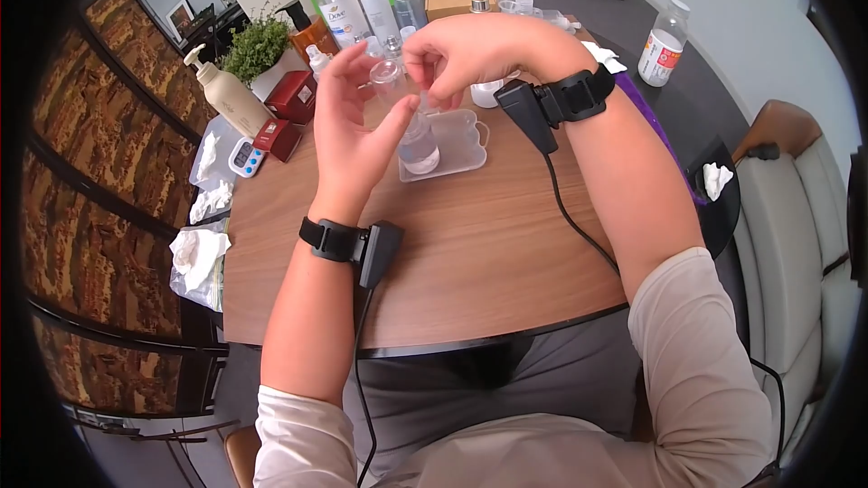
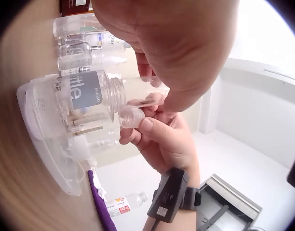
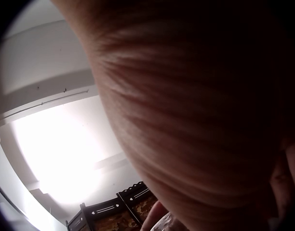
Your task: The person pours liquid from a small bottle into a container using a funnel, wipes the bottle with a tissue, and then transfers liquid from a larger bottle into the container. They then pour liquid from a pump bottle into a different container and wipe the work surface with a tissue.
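Observation:
A clear bottle (image 2: 85, 98) with a blue-grey label and a threaded neck stands upright on a translucent tray (image 1: 466, 149); clear liquid shows low inside it. Over its mouth rises a clear cylindrical piece (image 1: 387, 75), with my left hand (image 1: 353, 131) curved around it, fingers on one side and thumb on the other. Just right of the neck, my right hand (image 1: 484, 54) pinches a small translucent threaded cap (image 2: 131, 117) between thumb and fingers. In the right wrist view the palm covers most of what lies beyond.
Pump bottles (image 1: 339, 14), a potted plant (image 1: 256, 50) and dark red boxes (image 1: 291, 98) line the back left. A timer (image 1: 246, 157) lies at the table's left edge. Farther right stand a labelled bottle (image 1: 663, 45) and a crumpled tissue (image 1: 717, 181).

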Demonstrator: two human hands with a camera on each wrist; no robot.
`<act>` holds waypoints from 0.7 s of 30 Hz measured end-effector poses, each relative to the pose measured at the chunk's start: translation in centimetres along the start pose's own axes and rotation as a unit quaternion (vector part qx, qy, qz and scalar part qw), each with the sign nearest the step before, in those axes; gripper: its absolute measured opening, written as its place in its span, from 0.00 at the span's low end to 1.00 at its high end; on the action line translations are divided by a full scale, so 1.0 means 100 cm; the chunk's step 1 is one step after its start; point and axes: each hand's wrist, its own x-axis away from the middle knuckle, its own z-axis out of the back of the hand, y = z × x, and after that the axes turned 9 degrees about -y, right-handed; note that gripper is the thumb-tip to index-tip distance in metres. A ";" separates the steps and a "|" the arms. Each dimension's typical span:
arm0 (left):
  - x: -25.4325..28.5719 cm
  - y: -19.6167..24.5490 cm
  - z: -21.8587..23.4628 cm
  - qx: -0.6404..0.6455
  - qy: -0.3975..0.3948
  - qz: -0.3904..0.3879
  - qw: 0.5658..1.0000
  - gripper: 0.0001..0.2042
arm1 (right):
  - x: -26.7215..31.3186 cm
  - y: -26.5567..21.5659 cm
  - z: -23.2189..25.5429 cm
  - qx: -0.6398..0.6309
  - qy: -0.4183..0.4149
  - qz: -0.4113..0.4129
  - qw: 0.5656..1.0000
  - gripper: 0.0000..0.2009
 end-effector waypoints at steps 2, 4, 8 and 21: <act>0.002 -0.007 0.004 -0.004 -0.023 0.030 0.999 0.30 | 0.001 0.002 0.003 -0.007 -0.001 0.004 1.000 0.11; 0.004 -0.011 0.008 -0.008 -0.047 0.061 0.997 0.29 | 0.001 0.004 0.004 -0.002 0.013 0.000 1.000 0.11; 0.004 -0.004 0.008 0.061 -0.047 0.104 0.992 0.26 | 0.004 0.007 0.005 -0.014 0.018 -0.001 1.000 0.12; 0.002 -0.002 0.012 0.187 -0.047 0.138 0.972 0.23 | 0.006 0.004 0.009 -0.009 0.029 -0.002 1.000 0.13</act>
